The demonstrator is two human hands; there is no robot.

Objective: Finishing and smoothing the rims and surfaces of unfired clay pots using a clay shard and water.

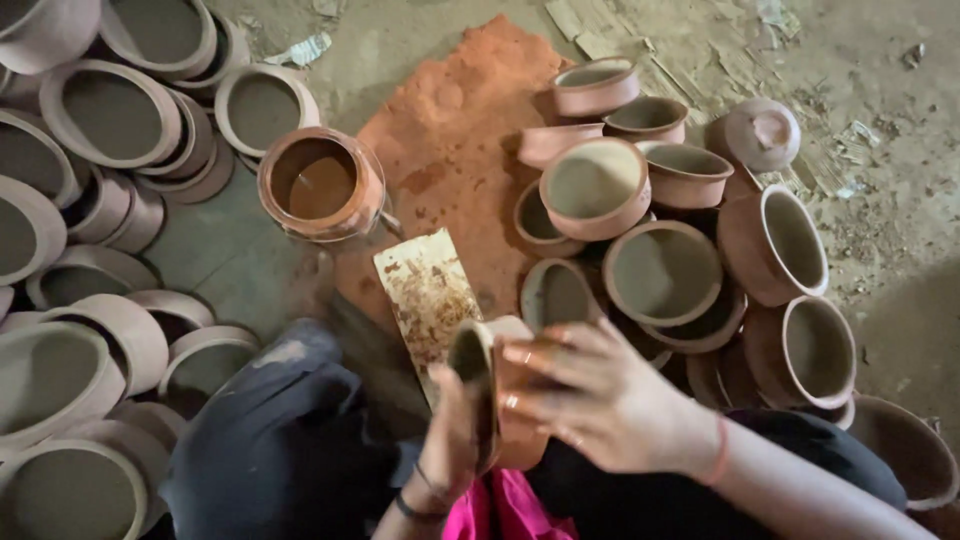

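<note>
Both hands on one small clay pot [500, 385], held over the lap.
Left hand [450, 440] cups its mouth side, right hand [590, 395] wraps its wall — grip closed. One slip-filled vessel [320, 185]; roughly twelve pots [660, 270] heaped right, count uncertain. Orange cloth [450, 150] lies bare between.

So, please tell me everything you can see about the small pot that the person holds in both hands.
The small clay pot is round with a thick rim, its body wet and orange-red. It is tipped on its side, mouth toward the left hand, which cups the rim. The right hand lies over its body, fingers smeared orange. It is held above the person's lap, near a stained flat board.
</note>
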